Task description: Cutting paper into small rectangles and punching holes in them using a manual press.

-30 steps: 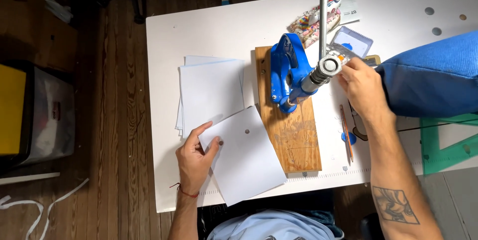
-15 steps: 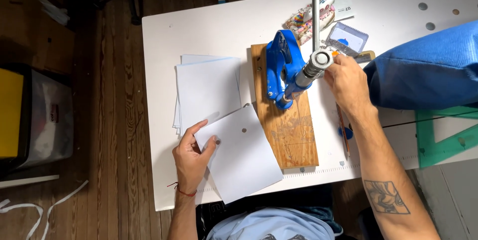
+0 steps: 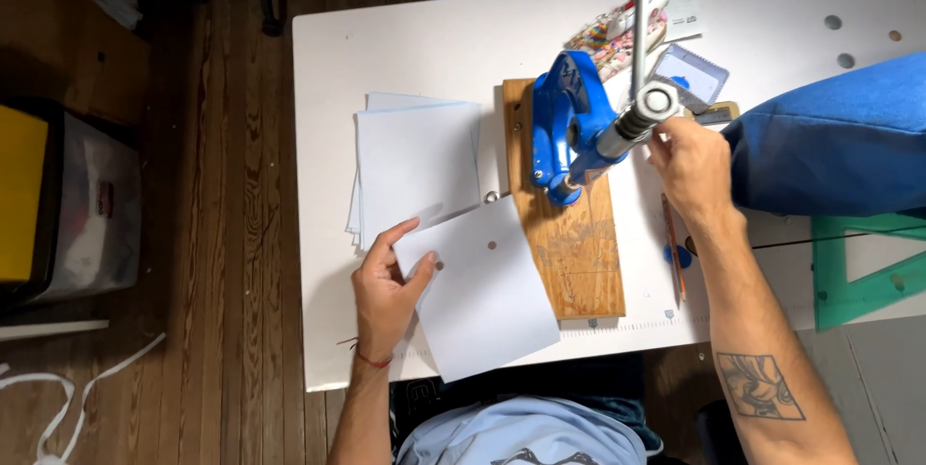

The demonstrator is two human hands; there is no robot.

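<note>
My left hand pinches the left edge of a white sheet that lies tilted on the white table; the sheet has two small punched holes. A blue lever press stands on a wooden board right of the sheet. My right hand rests by the silver end of the press's raised handle, fingers touching it. A stack of white sheets sits above my left hand.
A blue cushion-like bundle lies at the right, a green triangle ruler below it. A pencil lies beside the board. Patterned items sit at the back. A grey bin stands on the wooden floor at left.
My left hand has slid the holed sheet slightly left and away from the press. My right hand stays at the handle, which has swung a little upward.
</note>
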